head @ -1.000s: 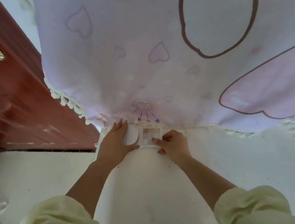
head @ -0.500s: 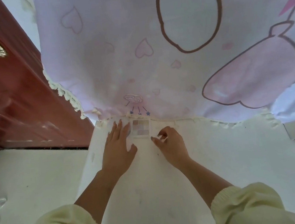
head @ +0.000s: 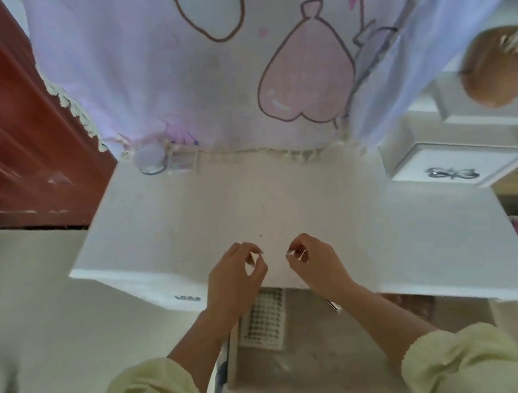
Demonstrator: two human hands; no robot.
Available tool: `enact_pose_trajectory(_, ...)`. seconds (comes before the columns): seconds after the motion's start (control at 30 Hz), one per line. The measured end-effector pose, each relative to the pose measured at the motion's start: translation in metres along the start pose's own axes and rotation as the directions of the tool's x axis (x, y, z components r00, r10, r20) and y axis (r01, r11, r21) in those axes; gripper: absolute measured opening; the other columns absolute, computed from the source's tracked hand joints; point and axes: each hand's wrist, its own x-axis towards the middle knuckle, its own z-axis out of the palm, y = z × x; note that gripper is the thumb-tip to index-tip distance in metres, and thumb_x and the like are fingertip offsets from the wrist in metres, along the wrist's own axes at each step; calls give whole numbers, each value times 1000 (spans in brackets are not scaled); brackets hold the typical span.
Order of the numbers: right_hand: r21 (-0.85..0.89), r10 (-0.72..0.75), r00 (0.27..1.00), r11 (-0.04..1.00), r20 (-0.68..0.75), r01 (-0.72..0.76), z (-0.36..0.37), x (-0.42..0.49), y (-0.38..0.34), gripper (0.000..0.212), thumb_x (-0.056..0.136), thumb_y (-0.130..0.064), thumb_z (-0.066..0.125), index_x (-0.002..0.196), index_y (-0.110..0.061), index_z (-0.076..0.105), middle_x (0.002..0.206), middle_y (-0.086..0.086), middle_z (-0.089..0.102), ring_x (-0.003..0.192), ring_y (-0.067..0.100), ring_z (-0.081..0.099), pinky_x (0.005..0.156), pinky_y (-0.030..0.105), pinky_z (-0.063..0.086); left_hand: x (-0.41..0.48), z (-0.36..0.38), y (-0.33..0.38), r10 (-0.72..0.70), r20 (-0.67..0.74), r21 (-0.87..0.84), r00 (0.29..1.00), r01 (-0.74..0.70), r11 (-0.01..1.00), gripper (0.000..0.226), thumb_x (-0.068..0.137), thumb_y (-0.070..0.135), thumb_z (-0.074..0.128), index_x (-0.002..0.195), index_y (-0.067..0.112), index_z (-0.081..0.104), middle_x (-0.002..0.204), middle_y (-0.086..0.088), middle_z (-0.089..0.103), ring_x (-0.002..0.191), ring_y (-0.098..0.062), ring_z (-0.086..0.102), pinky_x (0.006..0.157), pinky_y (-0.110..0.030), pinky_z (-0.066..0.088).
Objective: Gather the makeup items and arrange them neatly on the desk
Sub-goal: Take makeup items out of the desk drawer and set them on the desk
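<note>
A round clear-rimmed compact (head: pixel 151 160) and a small square eyeshadow palette (head: pixel 184 161) lie side by side at the back left of the white desk (head: pixel 283 193), just under the curtain's fringe. My left hand (head: pixel 234 276) and my right hand (head: pixel 315 264) hover close together over the desk's front edge, far from both items. Their fingers are loosely curled and hold nothing. Pale yellow sleeves cover my forearms.
A pink-and-lilac printed curtain (head: pixel 205 73) hangs over the desk's back. An open drawer (head: pixel 303 369) below my hands holds a white sheet of small dark marks (head: pixel 262 318). A small white drawer unit with a bow handle (head: pixel 448 171) stands at right; a red wooden door (head: pixel 3 144) at left.
Both hands have left the compact and palette at the back of the desk and drawn back to the front edge. My view has pulled back and tilted down, showing the open drawer.
</note>
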Motion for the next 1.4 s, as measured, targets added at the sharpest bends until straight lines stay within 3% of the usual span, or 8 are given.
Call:
enact_pose_trajectory(0.2,-63,91,993,994,74,-87,8,-57,62,7,94,-25,57,96,-19,60,86,-6,61,79,12,57,74,27,47,-65,65,3,-80,161,-18,984,84,996,19,91,32,59,109,29,61,111,12,58,89,-4,56,76,-17,44)
enact_pose_trajectory(0.5,-111,328,920,944,217,-310,53,-66,137,25,91,-23,59,114,-11,59,113,8,60,104,27,60,83,33,46,-71,123,-38,-338,317,406,886,195,893,79,94,53,43,151,9,9,158,-15,5,144,-30,12,116,-35,19)
enact_pose_trajectory(0.67,-310,311,946,912,96,-268,48,-50,158,46,98,-32,49,140,-15,41,143,9,39,132,28,38,96,32,37,-58,142,-57,-371,402,412,837,197,890,92,95,58,36,150,9,-19,160,-9,-17,148,-24,-9,119,-35,9)
enact_pose_trajectory(0.8,-421,375,927,845,24,-331,50,-34,173,52,98,-55,39,124,-16,60,130,6,59,124,24,50,95,32,39,-50,152,-66,-391,449,460,804,168,872,98,94,60,34,140,5,-33,157,-11,-26,147,-24,-18,119,-36,6)
enact_pose_trajectory(1.0,-334,437,899,854,43,-399,62,-21,197,71,86,-64,54,137,-15,50,144,8,47,136,28,37,110,35,27,-54,160,-72,-370,536,484,759,82,871,96,94,59,35,133,20,-44,151,-5,-40,145,-34,-21,118,-49,14)
enact_pose_trajectory(1.17,-336,497,866,826,52,-453,76,-47,195,87,67,-66,72,131,-13,45,137,11,41,131,31,34,104,36,31,-70,167,-61,-282,551,444,786,10,896,104,87,62,50,149,22,-23,156,-6,-28,146,-33,-13,117,-47,17)
enact_pose_trajectory(1.27,-255,562,822,811,91,-526,85,-62,195,84,64,-65,75,120,-10,46,125,8,44,125,28,37,99,35,35,-74,172,-54,-373,358,436,856,200,877,114,75,71,58,152,20,-8,150,-13,6,137,-31,19,109,-42,32)
enact_pose_trajectory(1.4,-96,589,804,807,74,-583,91,-66,196,85,56,-56,84,115,-9,45,120,7,45,119,27,41,96,39,41,-72,177,-51,-554,272,415,786,424,805,127,57,71,75,146,23,-1,133,-16,25,126,-34,31,103,-45,35)
